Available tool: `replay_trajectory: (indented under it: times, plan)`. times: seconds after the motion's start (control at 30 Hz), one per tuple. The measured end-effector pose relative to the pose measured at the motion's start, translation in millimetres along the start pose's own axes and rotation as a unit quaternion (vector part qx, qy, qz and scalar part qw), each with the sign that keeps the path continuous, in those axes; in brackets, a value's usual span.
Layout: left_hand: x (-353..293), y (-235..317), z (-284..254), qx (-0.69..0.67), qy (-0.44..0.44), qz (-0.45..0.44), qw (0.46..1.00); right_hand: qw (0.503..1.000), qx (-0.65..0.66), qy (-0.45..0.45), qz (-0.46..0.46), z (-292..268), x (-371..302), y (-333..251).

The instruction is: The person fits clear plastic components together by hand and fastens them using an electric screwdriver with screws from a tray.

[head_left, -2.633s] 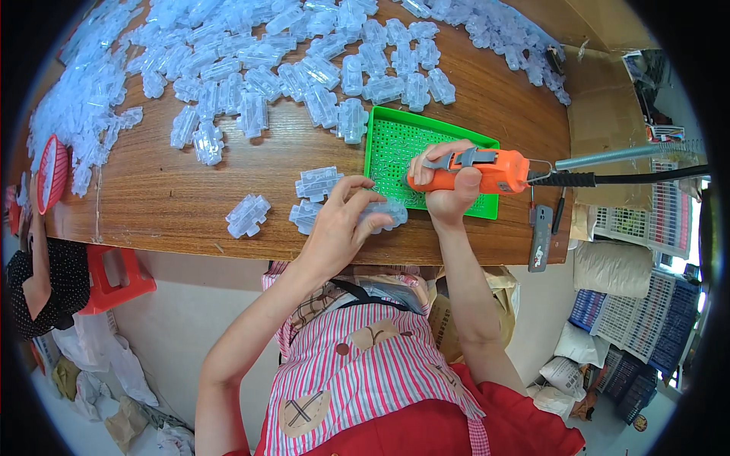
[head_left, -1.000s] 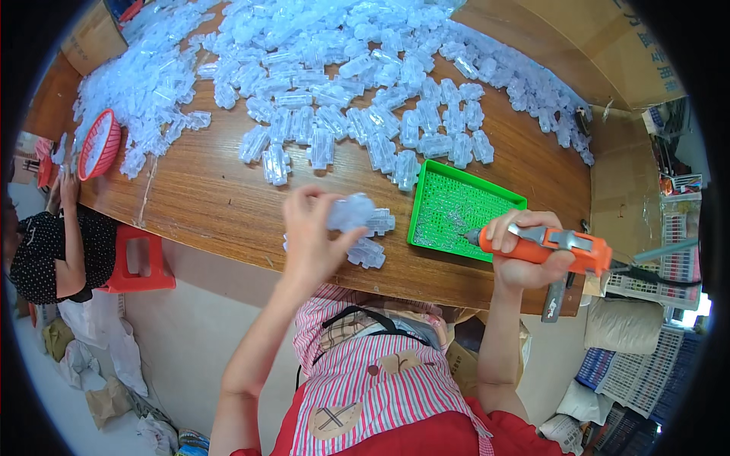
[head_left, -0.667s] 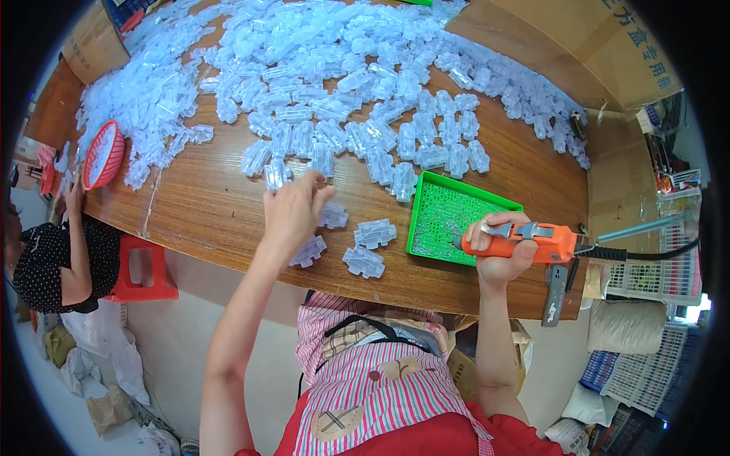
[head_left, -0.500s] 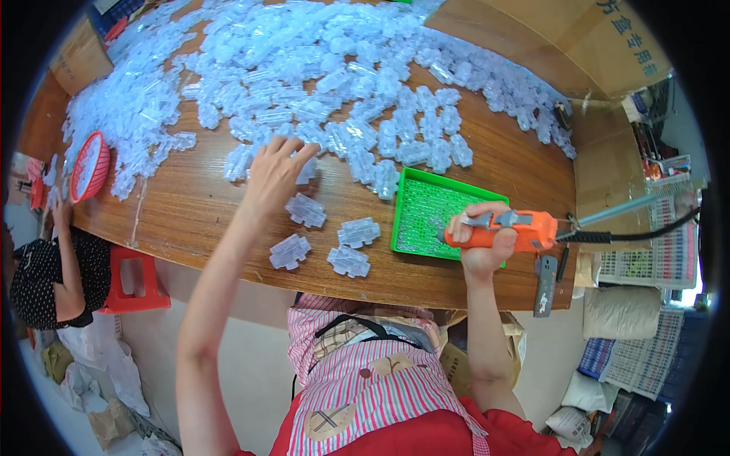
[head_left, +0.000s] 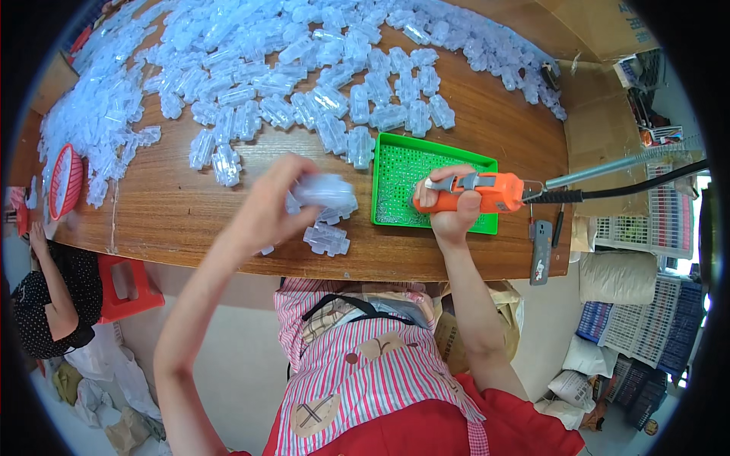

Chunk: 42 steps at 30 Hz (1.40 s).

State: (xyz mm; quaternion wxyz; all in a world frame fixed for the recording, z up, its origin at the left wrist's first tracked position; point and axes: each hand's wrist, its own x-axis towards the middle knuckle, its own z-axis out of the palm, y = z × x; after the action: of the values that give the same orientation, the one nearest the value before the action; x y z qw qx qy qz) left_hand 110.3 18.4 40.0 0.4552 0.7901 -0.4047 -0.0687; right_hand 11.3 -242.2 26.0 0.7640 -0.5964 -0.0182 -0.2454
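Note:
My left hand (head_left: 262,209) is curled round a clear plastic piece (head_left: 327,190), blurred by motion, above the near part of the table. Beneath it, more clear plastic pieces (head_left: 327,239) lie on the wood, partly covered by the hand. My right hand (head_left: 455,216) grips an orange power screwdriver (head_left: 493,192), its front end pointing left over a green tray (head_left: 375,182). Small shiny metal bits, too small to name surely, cover the tray's bottom. A black cable and a metal spring run from the screwdriver's back to the right.
A large heap of clear plastic pieces (head_left: 258,34) fills the far and left table (head_left: 304,262). A red basket (head_left: 66,182) stands at the left, near another person's arm (head_left: 57,281). At the right lie a grey flat tool (head_left: 541,254) and cardboard (head_left: 604,137).
My left hand has come nearer from the heap's edge and now holds a clear plastic piece. The screwdriver stays over the tray in my right hand. The whole view has shifted slightly.

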Motion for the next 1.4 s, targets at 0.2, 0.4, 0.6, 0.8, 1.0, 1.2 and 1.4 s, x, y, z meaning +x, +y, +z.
replay_trajectory:
  times: [0.2, 0.4, 0.6, 0.8, 1.0, 1.2, 1.4]
  plan:
    - [-14.6, 45.4, 46.6, -0.116, -0.037, -0.1, 0.987, 1.0, -0.011, 0.012, 0.008, 5.2, 4.1, 5.3]
    - [-21.4, 43.7, 56.8, -0.192, -0.033, -0.153, 0.969, 1.0, 0.002, 0.0, 0.008, 5.7, 3.6, 4.8]
    - [-25.3, 36.4, 58.4, -0.179, -0.011, -0.111, 0.978, 1.0, 0.012, 0.001, 0.012, 3.0, 2.1, 8.1]
    - [-22.3, 45.9, 52.7, -0.125, -0.038, -0.155, 0.979, 1.0, -0.006, -0.009, 0.01, 2.6, 3.6, 7.5]
    - [-2.8, 62.4, 60.2, 0.072, -0.052, 0.001, 0.996, 0.999, -0.001, 0.005, -0.041, 2.1, 7.0, -23.0]
    - [15.6, 57.0, 106.1, 0.151, -0.034, 0.058, 0.986, 0.998, -0.004, 0.009, -0.06, 2.2, 4.1, -48.5]
    - [4.7, 47.3, 122.2, 0.033, 0.041, 0.026, 0.998, 0.995, 0.053, -0.052, -0.072, 0.7, -8.6, -70.3]
